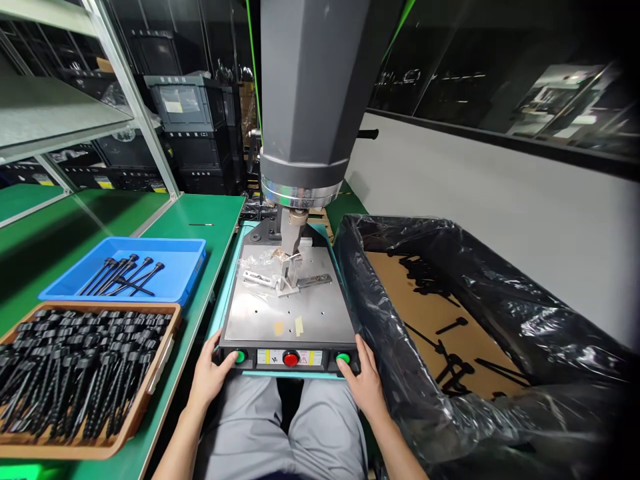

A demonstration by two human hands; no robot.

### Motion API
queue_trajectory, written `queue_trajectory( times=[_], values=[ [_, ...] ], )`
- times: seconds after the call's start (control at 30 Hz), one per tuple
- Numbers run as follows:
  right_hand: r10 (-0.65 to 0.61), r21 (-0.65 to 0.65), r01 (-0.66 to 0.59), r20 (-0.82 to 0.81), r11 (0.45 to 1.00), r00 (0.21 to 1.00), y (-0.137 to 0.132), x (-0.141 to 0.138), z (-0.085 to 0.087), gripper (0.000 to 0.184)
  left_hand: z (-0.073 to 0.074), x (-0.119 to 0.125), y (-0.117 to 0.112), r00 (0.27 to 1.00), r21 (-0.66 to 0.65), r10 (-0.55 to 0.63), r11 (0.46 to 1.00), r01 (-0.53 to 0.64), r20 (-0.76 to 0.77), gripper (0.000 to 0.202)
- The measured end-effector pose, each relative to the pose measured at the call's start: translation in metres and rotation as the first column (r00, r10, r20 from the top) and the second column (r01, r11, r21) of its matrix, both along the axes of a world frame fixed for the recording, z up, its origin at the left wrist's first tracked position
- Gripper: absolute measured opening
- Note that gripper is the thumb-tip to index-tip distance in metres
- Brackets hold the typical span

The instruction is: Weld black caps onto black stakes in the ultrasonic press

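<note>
My left hand [210, 375] rests at the left front corner of the press machine base, its thumb on a green button [240, 357] and its fingers against the side. In the same pose, my right hand [366, 379] touches the right corner, thumb on the other green button [343, 358]. Neither hand holds a loose thing. Between them sits a red button [291, 359]. The machine's tapered metal horn [291, 230] reaches down to a small clamped fixture [288, 277] on the steel plate [270, 320]. Whatever lies under the horn tip is hard to make out.
At left on the green bench [193, 333], a brown tray [100, 448] holds many black ribbed ties, and a blue tray [183, 267] holds several more. To the right stands a box lined with black plastic [400, 333], with black ties inside. Stacked crates [187, 107] stand behind.
</note>
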State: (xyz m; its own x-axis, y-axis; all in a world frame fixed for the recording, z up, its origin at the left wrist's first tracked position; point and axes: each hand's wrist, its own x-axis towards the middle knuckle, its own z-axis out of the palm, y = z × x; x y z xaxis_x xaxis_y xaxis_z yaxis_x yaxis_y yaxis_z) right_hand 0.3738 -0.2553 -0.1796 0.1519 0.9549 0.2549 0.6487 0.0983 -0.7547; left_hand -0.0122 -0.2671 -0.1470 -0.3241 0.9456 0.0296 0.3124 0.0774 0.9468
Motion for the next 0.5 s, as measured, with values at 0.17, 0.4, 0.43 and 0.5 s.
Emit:
queue_trajectory(
  times=[0.17,0.4,0.43,0.5],
  values=[
    [-0.016,-0.004,0.016,-0.027,1.0,1.0,0.0,-0.003,0.002,0.071,0.009,0.005,0.003,0.984,0.075,0.177,0.981,-0.177,0.008,0.05],
    [-0.039,-0.025,0.037,-0.109,0.999,0.993,0.003,0.001,0.002,0.07,0.048,0.031,0.045,0.943,0.135,0.164,0.968,-0.21,0.29,0.044],
    [-0.043,-0.03,0.04,-0.12,0.999,0.992,0.004,0.002,0.001,0.07,0.051,0.036,0.056,0.914,0.11,0.136,0.975,-0.191,0.381,0.046],
    [-0.054,-0.024,0.051,-0.126,0.998,0.991,0.005,0.003,0.0,0.068,0.054,0.045,0.082,0.845,0.057,0.093,0.988,-0.144,0.526,0.049]
  ],
)
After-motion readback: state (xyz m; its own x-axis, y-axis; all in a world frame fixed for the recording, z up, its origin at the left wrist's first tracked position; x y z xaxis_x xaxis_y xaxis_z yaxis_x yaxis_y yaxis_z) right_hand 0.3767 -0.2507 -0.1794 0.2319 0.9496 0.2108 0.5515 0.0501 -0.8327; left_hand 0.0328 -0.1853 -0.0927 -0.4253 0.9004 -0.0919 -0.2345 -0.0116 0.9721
